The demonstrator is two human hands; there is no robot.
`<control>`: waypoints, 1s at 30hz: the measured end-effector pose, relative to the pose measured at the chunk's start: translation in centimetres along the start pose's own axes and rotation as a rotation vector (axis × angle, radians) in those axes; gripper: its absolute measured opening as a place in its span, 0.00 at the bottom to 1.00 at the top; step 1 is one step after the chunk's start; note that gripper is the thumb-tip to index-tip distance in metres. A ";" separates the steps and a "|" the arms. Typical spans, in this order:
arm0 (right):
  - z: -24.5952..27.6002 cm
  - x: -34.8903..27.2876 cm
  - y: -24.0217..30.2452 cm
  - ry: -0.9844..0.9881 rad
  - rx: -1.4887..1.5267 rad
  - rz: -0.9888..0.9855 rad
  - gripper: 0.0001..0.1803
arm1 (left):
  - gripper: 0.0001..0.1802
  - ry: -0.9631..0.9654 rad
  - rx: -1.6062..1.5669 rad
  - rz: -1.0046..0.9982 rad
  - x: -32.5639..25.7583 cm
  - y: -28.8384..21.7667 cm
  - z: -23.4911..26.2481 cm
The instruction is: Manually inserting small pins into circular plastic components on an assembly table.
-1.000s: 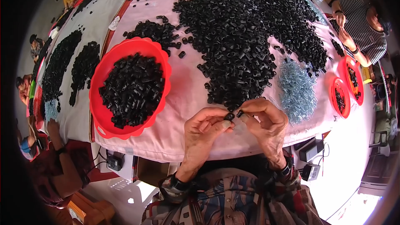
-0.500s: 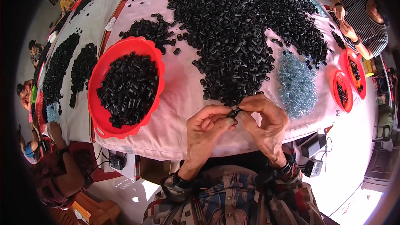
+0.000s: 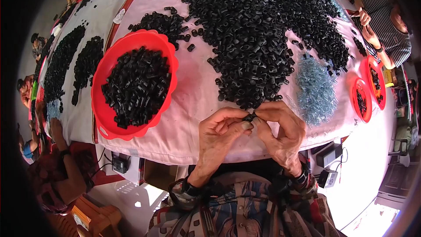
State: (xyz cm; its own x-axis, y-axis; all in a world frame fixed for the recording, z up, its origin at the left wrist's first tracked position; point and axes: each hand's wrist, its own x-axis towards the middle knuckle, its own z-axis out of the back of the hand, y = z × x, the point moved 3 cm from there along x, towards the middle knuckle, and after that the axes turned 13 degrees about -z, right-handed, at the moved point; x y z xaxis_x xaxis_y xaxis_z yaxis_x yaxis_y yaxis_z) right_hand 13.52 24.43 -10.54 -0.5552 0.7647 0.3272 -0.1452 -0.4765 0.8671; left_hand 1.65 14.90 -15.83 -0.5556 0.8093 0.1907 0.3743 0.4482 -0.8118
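Note:
A small black plastic part [image 3: 250, 117] is pinched between my two hands, just in front of the near edge of a big heap of black plastic pieces [image 3: 250, 52]. My left hand [image 3: 219, 135] grips it from the left with thumb and forefinger, the other fingers curled. From the right, the fingertips of my right hand [image 3: 284, 135] close on the same part; whether they also hold a tiny piece cannot be made out. A pile of thin, silvery-blue springs [image 3: 316, 94] lies to the right of the heap. On the left, a red scalloped basket [image 3: 101, 112] holds many black parts.
Two smaller red baskets [image 3: 354, 101] stand at the table's right edge near a person in a striped top [image 3: 380, 15]. Another person's arm [image 3: 65, 162] reaches in at left. Black power boxes [image 3: 330, 154] sit below the cloth-covered table edge [image 3: 175, 154]. An orange stool [image 3: 103, 217] stands lower left.
The view has shifted slightly, so the table things appear a little displaced. Both my hands keep pinching the black part, which has turned a little between the fingers.

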 end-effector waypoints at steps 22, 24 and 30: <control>-0.8 -0.5 -0.8 0.013 0.088 -0.051 0.07 | 0.12 0.027 0.000 -0.048 -0.1 0.1 0.1; -1.1 -0.4 -0.7 0.016 0.091 -0.046 0.07 | 0.11 0.009 -0.045 -0.059 -0.2 0.3 0.2; -1.1 -0.5 -0.6 0.002 0.066 -0.053 0.06 | 0.11 -0.001 0.017 -0.092 -0.3 0.2 0.0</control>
State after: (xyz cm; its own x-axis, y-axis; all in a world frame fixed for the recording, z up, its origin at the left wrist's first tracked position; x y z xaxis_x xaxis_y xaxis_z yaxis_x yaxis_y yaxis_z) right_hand 12.99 23.85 -11.68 -0.5501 0.7871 0.2789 -0.1205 -0.4053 0.9062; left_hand 1.87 14.73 -16.03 -0.5883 0.7642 0.2643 0.3088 0.5144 -0.8000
